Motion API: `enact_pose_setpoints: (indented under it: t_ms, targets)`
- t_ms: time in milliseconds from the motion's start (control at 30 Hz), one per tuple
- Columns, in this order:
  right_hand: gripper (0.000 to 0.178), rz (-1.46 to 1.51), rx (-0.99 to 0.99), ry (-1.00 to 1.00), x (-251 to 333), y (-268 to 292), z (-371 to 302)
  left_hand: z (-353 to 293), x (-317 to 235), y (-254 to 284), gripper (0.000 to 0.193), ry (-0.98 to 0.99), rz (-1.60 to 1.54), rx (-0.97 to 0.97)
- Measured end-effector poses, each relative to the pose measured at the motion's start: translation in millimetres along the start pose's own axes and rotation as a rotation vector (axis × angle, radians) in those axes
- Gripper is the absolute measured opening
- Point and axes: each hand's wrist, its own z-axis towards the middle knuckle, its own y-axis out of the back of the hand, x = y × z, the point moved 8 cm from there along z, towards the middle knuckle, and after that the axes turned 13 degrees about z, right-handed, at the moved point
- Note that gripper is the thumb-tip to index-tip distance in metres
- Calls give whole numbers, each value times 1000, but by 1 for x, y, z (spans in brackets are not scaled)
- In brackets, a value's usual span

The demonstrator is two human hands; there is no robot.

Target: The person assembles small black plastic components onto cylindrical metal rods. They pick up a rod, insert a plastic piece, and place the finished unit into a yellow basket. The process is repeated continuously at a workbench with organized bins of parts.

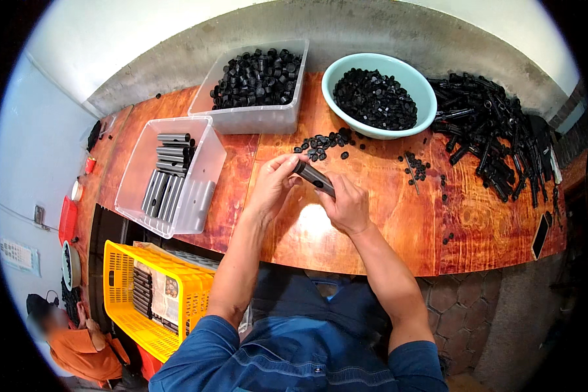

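A short black tube (pixel 316 178) is held slantwise between my hands above the front middle of the table. My right hand (pixel 347 204) grips its lower right end, thumb and fingers closed round it. At the upper left end, the fingers of my left hand (pixel 276 181) close in a pinch on the tube's tip. Whether a small part sits between those fingertips is hidden. Just beyond my hands lies a loose scatter of small black caps (pixel 320 145).
Clear plastic bins hold black plugs (pixel 258 78) and grey tubes (pixel 170 186) at the left. A light blue basin (pixel 427 104) of black pieces and a heap of black parts (pixel 487 130) stand right. A yellow crate (pixel 196 294) sits lower left, near another person (pixel 85 349).
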Motion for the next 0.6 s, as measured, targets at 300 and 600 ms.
enact_pose_setpoints:
  t_ms: [300,600]
  targets:
    - [27,56,-3,-21,0,0,1,1,13,-29,41,135,-255,145]
    - [32,416,170,-334,-17,-16,-9,4,13,-41,37,137,-407,324]
